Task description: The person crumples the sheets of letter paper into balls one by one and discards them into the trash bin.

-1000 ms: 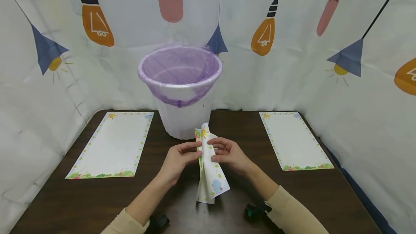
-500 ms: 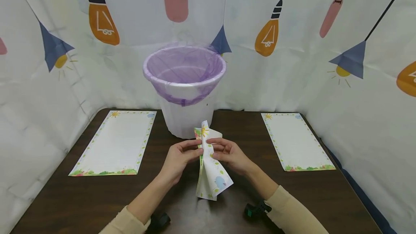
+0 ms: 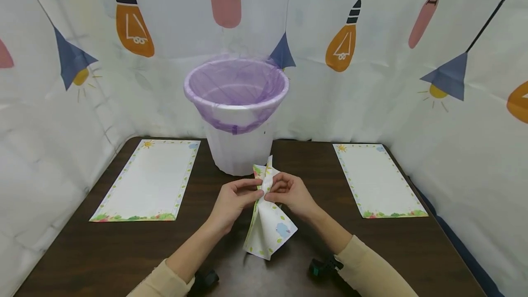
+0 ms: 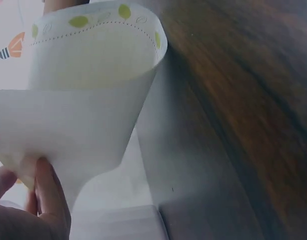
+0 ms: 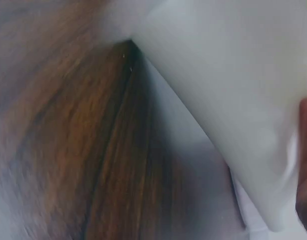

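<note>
head: paper (image 3: 268, 214) fore-aft, flare (image 3: 272, 237) nearer

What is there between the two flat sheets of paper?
The head view shows, between the left sheet and right sheet, the purple-lined white bin and, nearer the camera, the gathered paper pinched by the left hand and right hand.

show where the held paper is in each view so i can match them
Head: the held paper is just below centre, pinched by the left hand and right hand.
Left wrist: upper left, leaf prints near the top.
Right wrist: upper right, plain side showing.
Shared landmark: the dark wooden table, right in the left wrist view, left in the right wrist view.
</note>
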`<state>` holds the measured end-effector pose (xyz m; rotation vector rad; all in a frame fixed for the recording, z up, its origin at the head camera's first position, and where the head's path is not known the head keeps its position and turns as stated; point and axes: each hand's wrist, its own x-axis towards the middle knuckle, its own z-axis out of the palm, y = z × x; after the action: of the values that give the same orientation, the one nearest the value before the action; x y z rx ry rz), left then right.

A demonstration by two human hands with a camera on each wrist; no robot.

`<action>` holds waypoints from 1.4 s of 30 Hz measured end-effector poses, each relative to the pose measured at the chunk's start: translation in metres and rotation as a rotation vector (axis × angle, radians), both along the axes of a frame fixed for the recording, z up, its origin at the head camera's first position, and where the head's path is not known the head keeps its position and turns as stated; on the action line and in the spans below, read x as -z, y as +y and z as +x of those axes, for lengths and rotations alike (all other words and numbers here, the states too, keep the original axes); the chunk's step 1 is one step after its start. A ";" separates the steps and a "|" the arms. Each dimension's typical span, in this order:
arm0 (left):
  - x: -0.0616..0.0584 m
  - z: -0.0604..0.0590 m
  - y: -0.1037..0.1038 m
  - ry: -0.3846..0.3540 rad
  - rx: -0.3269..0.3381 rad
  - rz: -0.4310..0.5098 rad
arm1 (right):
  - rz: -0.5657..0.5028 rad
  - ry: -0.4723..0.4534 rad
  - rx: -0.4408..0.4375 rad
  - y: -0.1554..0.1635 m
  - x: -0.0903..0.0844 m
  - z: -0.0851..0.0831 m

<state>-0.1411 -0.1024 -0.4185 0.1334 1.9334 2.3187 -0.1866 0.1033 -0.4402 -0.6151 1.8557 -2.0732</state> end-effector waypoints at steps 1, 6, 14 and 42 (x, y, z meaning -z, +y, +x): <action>0.000 0.000 0.000 0.009 0.008 -0.018 | 0.034 0.019 0.023 0.000 -0.001 0.000; -0.001 -0.001 0.000 0.030 0.031 -0.075 | 0.177 0.098 0.066 0.001 -0.001 -0.001; -0.003 -0.002 0.001 0.098 0.027 -0.160 | 0.273 0.144 0.078 0.003 -0.001 -0.001; 0.001 -0.009 -0.004 0.044 -0.098 -0.018 | 0.241 -0.046 0.143 0.034 0.016 -0.007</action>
<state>-0.1499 -0.1067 -0.4194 0.0908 2.0254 2.3780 -0.1938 0.1376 -0.4562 -0.3813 2.1346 -1.8861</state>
